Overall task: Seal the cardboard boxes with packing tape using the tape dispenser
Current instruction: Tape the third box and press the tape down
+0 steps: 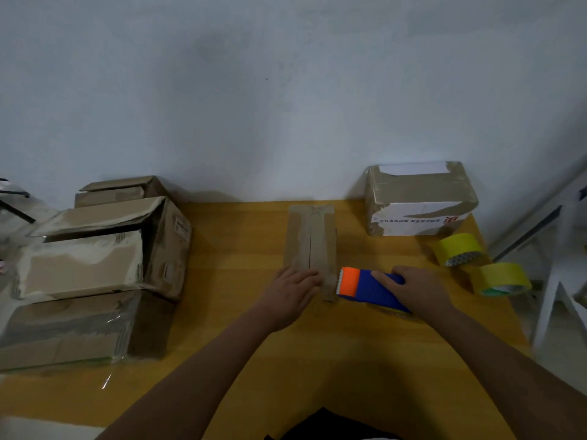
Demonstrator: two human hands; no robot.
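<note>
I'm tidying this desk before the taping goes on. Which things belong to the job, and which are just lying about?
In use:
- tape dispenser, gripped by the right hand
- narrow cardboard box, left hand resting flat on its near end

Lying about:
- two yellow tape rolls
- taped white-sided box
- pile of worn boxes

two bare forearms enter from the lower edge, no sleeves in view on either. left hand [293,292] bare: no glove, ring or watch visible. right hand [416,289] likewise bare, wrist without band. at bottom centre, a patch of dark, near-black clothing [324,423] on the person's torso or lap; below it a thin pale strip, too blurred to identify.
</note>
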